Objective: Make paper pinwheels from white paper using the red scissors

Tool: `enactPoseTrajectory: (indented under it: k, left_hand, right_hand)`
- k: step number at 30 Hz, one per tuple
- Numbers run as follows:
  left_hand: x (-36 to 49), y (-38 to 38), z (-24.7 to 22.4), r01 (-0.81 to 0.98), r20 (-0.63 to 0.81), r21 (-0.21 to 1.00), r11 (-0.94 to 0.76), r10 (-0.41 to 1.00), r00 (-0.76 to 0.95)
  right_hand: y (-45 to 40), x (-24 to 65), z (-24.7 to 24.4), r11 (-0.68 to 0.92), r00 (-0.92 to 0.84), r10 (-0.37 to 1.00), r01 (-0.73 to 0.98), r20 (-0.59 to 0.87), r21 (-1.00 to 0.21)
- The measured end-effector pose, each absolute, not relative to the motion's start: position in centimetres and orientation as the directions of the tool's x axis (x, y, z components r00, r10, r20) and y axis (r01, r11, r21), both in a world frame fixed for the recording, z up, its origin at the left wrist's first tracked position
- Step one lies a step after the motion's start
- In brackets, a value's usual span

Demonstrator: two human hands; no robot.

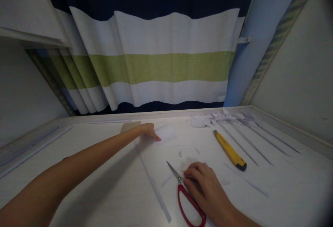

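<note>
At the far middle of the white table, my left hand reaches out and grips the left edge of a white piece of paper. Its thumb shows, but its other fingers are partly hidden. Nearer to me, my right hand has its fingers curled around one handle of red-handled scissors. The blades point up and left, and the hand covers that handle. Small paper scraps lie just beyond the blade tip. A long thin paper strip runs to the left of the scissors.
A yellow box cutter lies to the right. Beyond it are crumpled papers and several thin paper rolls. More long rolls lie along the left edge. A striped curtain hangs behind the table.
</note>
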State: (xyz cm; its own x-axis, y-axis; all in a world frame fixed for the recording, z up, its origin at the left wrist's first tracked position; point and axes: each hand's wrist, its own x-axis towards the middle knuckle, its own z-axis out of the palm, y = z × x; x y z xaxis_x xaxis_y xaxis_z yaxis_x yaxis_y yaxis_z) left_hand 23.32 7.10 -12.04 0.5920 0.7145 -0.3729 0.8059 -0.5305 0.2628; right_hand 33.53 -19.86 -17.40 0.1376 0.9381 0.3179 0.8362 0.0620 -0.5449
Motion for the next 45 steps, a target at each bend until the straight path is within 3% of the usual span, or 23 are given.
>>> enactPoseTrajectory:
  k: [6, 9, 13, 14, 16, 19, 23, 26, 28, 31, 34, 36, 40, 42, 45]
  left_hand:
    - [21.3, 5.6, -11.5, 0.680, -0.262, 0.623, -0.386, 0.716, 0.647]
    - [18.8, 3.3, -11.2, 0.538, -0.201, 0.798, -0.272, 0.721, 0.663]
    - [14.2, -1.1, -10.8, 0.378, -0.177, 0.917, -0.124, 0.723, 0.667]
    - [13.0, -2.3, -10.8, 0.294, -0.190, 0.956, -0.012, 0.737, 0.648]
    - [11.0, -4.5, -11.0, 0.153, -0.245, 0.970, 0.191, 0.754, 0.610]
    - [9.1, -7.0, -12.1, -0.022, -0.359, 0.897, 0.441, 0.758, 0.545]
    - [8.1, -8.9, -14.0, -0.074, -0.484, 0.750, 0.657, 0.622, 0.615]
    - [7.9, -9.5, -15.0, -0.124, -0.477, 0.700, 0.703, 0.590, 0.652]
    - [7.9, -9.7, -15.3, -0.161, -0.462, 0.673, 0.722, 0.580, 0.671]
    - [8.0, -10.2, -15.5, -0.181, -0.448, 0.645, 0.742, 0.560, 0.697]
    - [8.5, -10.8, -15.6, -0.164, -0.442, 0.630, 0.759, 0.524, 0.728]
    - [8.9, -11.2, -15.8, -0.159, -0.421, 0.630, 0.760, 0.506, 0.753]
    - [9.3, -11.5, -15.9, -0.190, -0.374, 0.616, 0.765, 0.496, 0.784]
    - [9.2, -11.4, -16.0, -0.209, -0.334, 0.634, 0.745, 0.507, 0.795]
    - [8.8, -11.1, -16.0, -0.211, -0.301, 0.700, 0.682, 0.550, 0.779]
  right_hand:
    - [-20.2, 33.6, -16.3, 0.077, 0.076, 0.943, 0.896, 0.323, -0.438]
    - [-20.9, 33.6, -15.2, 0.051, 0.021, 0.974, 0.951, 0.227, -0.306]
    - [-21.8, 33.4, -14.8, -0.002, 0.014, 0.994, 0.995, 0.113, -0.104]
    - [-22.0, 33.3, -14.9, -0.013, 0.020, 0.996, 0.997, 0.085, -0.074]
    - [-22.1, 33.2, -15.2, -0.029, 0.030, 0.998, 0.999, 0.046, -0.031]
    - [-22.0, 33.1, -15.7, -0.029, 0.029, 0.999, 1.000, 0.039, -0.005]
    - [-21.9, 33.3, -16.0, -0.034, 0.033, 0.999, 0.999, 0.041, 0.017]
    - [-21.9, 33.4, -15.7, -0.037, 0.038, 0.999, 0.999, 0.039, -0.026]
    - [-21.9, 33.3, -15.2, -0.042, 0.048, 0.998, 0.992, 0.051, -0.117]
    - [-21.4, 32.3, -14.2, -0.069, 0.101, 0.993, 0.905, 0.056, -0.419]
    - [-20.1, 30.5, -13.8, -0.123, 0.181, 0.983, 0.616, -0.013, -0.778]
    - [-18.8, 29.2, -14.0, -0.097, 0.186, 0.982, 0.437, -0.015, -0.894]
    - [-16.7, 27.7, -14.5, -0.004, 0.160, 0.985, 0.363, 0.058, -0.932]
    - [-16.2, 27.6, -14.5, 0.129, 0.195, 0.950, 0.467, 0.244, -0.875]
    - [-16.2, 28.0, -14.4, 0.365, 0.120, 0.817, 0.650, 0.564, -0.667]
